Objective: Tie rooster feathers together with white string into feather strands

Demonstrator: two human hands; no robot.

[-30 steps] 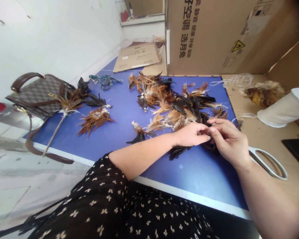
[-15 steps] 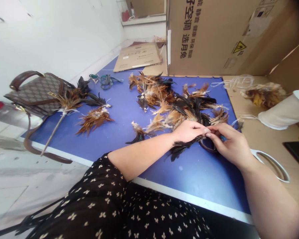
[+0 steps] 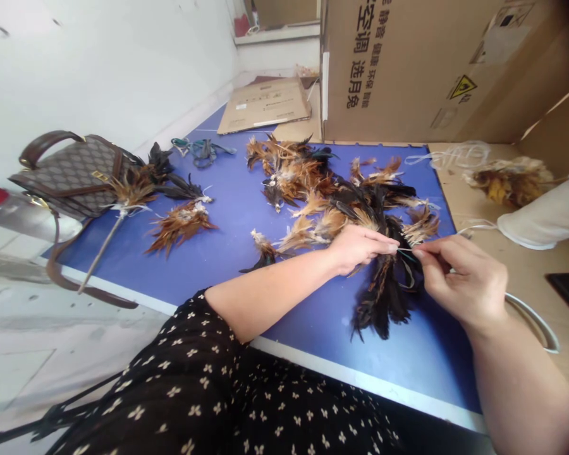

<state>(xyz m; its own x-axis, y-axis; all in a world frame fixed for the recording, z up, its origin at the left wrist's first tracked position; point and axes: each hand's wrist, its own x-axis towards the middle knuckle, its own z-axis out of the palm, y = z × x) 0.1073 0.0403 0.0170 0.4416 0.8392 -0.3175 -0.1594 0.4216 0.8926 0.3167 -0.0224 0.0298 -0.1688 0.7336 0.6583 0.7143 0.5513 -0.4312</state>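
My left hand is closed, thumb against fingers, at a bunch of black feathers that fans out below it toward the table's front edge. From its fingertips a thin white string stretches straight across to my right hand, which pinches the other end. A dark loop with a bluish edge hangs beside the right fingertips; what it is I cannot make out. Just beyond my hands lies a pile of brown and black feathers. The exact grip inside the left fingers is hidden.
A brown patterned handbag, a stick topped with feathers and a brown feather bunch lie left on the blue table. Right are a white thread cone and a white curved handle. A large carton stands behind.
My hands have drawn apart, the right one moving right with the string pulled taut between them. The black feathers now spread downward below the left hand instead of leaning left.
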